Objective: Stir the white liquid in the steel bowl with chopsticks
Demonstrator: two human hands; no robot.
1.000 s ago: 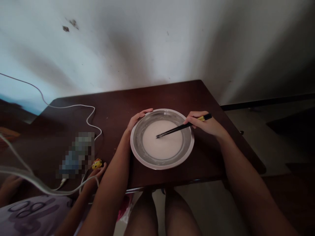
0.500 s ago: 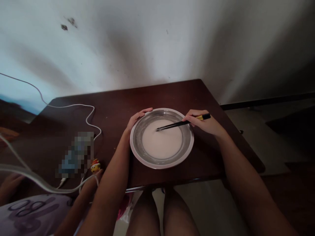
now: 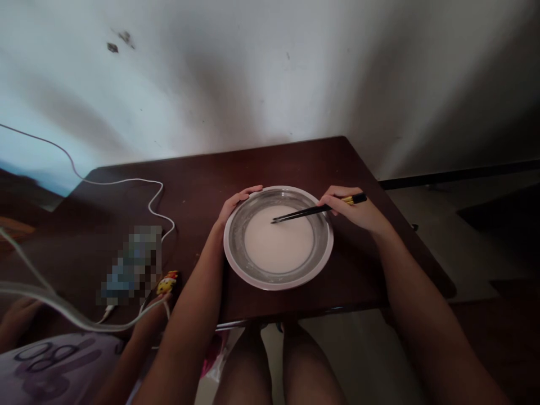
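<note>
A wide metal bowl (image 3: 323,243) with a pale rim rests near the front edge of the table, holding a milky white liquid (image 3: 278,242). Around its far left side, my left hand (image 3: 234,205) grips the rim, its fingertips showing along the back. In my right hand (image 3: 349,205), over the bowl's right side, is a pair of black chopsticks (image 3: 301,212) with gold bands near the upper ends. They slant down to the left, close together, and their tips meet the liquid's surface around the middle of the bowl.
The dark red table (image 3: 291,160) backs against a white wall (image 3: 287,73). At left, a blurred-out phone-like object (image 3: 135,264) lies with white cables (image 3: 126,181) around it. Another person's hand (image 3: 162,304) holds a small yellow-and-red figure (image 3: 167,283) beside my left forearm.
My right hand has shifted slightly right, carrying the chopstick tips a little right and up across the liquid. My left hand stays on the rim. The other person's figure has tilted.
</note>
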